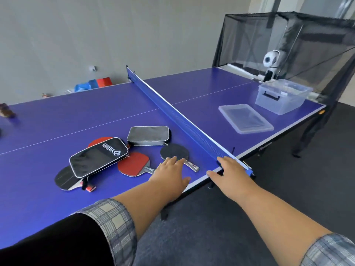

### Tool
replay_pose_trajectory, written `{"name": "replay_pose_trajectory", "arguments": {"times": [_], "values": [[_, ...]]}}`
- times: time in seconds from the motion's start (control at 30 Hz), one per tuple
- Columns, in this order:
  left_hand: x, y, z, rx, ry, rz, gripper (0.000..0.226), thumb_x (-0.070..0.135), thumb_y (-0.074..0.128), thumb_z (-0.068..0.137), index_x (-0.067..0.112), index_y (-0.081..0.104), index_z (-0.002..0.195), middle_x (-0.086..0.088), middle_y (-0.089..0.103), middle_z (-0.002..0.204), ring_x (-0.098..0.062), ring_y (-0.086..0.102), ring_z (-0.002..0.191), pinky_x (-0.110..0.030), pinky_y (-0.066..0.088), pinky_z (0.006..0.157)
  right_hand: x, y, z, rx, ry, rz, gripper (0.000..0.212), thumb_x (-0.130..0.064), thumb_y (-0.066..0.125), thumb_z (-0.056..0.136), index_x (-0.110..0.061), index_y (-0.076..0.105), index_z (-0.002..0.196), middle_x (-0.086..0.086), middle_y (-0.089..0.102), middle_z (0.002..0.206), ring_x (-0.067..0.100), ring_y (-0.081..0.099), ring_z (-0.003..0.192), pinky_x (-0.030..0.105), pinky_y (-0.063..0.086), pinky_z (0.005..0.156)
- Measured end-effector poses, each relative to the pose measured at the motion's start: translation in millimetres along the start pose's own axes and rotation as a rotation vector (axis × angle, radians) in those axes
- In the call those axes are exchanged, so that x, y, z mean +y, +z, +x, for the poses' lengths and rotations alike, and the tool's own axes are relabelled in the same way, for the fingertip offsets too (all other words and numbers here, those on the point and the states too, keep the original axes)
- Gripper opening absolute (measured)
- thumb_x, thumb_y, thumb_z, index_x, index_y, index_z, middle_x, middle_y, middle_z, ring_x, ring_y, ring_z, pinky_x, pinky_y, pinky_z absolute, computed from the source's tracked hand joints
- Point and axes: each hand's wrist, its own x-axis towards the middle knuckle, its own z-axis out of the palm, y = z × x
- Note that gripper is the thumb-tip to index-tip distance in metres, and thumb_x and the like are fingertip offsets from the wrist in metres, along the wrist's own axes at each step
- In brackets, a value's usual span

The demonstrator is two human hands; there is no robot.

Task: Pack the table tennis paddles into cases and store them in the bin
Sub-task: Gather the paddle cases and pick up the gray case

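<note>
While nothing is packed yet, the left hand (171,170), fingers spread, rests on the black paddle (174,153) near the table's (38,198) near edge; the right hand (231,172), fingers wide and empty, lies by the net (184,121). Next, I'd say, grasp its handle and fetch the grey case (148,135); the bin (283,96) waits at the far corner.

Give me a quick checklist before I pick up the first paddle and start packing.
1. Left hand free to grasp: ok, open, fingers over the black paddle.
2. Right hand free: ok, empty, resting at the table edge by the net.
3. Cases within reach: ok, black case and grey case lie nearby.
4. Cases unzipped: cannot tell.
5. Bin open: ok, lid lies beside it.
6. Bin within reach: not ok, across the net.
</note>
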Motion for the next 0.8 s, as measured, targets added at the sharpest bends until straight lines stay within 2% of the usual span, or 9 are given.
{"name": "replay_pose_trajectory", "arguments": {"times": [0.07, 0.17, 0.3, 0.43, 0.67, 0.8], "values": [[-36, 2, 3, -0.009, -0.045, -0.018, 0.075, 0.052, 0.048, 0.095, 0.021, 0.019, 0.156, -0.008, 0.019, 0.163, -0.028, 0.013, 0.151, -0.042, 0.017, 0.12, -20, 24, 18, -0.037, -0.018, -0.021, 0.077, -0.054, 0.058, 0.095, -0.014, 0.034, 0.156, 0.006, 0.035, 0.16, 0.027, 0.023, 0.15, 0.04, 0.023, 0.119], [-95, 1, 9, -0.05, -0.101, -0.032, 0.074, 0.052, 0.049, 0.095, 0.023, 0.019, 0.156, -0.007, 0.017, 0.164, -0.03, 0.011, 0.151, -0.043, 0.016, 0.121, -57, 60, 47, -0.066, -0.038, -0.036, 0.073, -0.053, 0.06, 0.094, -0.013, 0.041, 0.151, 0.009, 0.043, 0.153, 0.03, 0.032, 0.144, 0.04, 0.028, 0.115], [-175, -1, 24, -0.091, -0.141, -0.028, 0.074, 0.052, 0.049, 0.094, 0.026, 0.018, 0.156, -0.003, 0.018, 0.164, -0.028, 0.014, 0.151, -0.043, 0.018, 0.12, -109, 109, 85, -0.12, -0.037, -0.054, 0.075, -0.054, 0.06, 0.094, -0.016, 0.037, 0.155, 0.006, 0.036, 0.16, 0.028, 0.024, 0.15, 0.041, 0.024, 0.118], [-244, -1, 45, -0.11, -0.145, -0.009, 0.074, 0.051, 0.05, 0.094, 0.023, 0.019, 0.156, -0.004, 0.019, 0.164, -0.027, 0.015, 0.151, -0.042, 0.018, 0.121, -151, 154, 123, -0.138, -0.06, -0.075, 0.073, -0.051, 0.061, 0.094, -0.014, 0.039, 0.153, 0.009, 0.042, 0.154, 0.028, 0.033, 0.144, 0.036, 0.027, 0.115], [-311, 17, 61, -0.19, -0.226, -0.043, 0.074, 0.054, 0.046, 0.095, 0.024, 0.018, 0.156, -0.005, 0.018, 0.164, -0.027, 0.013, 0.151, -0.041, 0.017, 0.12, -171, 199, 161, -0.253, -0.037, -0.088, 0.073, -0.051, 0.06, 0.094, -0.014, 0.039, 0.153, 0.007, 0.042, 0.154, 0.024, 0.033, 0.144, 0.037, 0.033, 0.114], [-342, 30, 71, -0.19, -0.337, -0.07, 0.068, 0.05, 0.047, 0.096, 0.02, 0.026, 0.153, -0.004, 0.03, 0.157, -0.026, 0.025, 0.146, -0.039, 0.023, 0.116, -171, 218, 191, -0.319, -0.03, -0.086, 0.07, -0.048, 0.06, 0.095, -0.014, 0.04, 0.152, 0.005, 0.043, 0.154, 0.023, 0.035, 0.144, 0.035, 0.032, 0.113]]}}
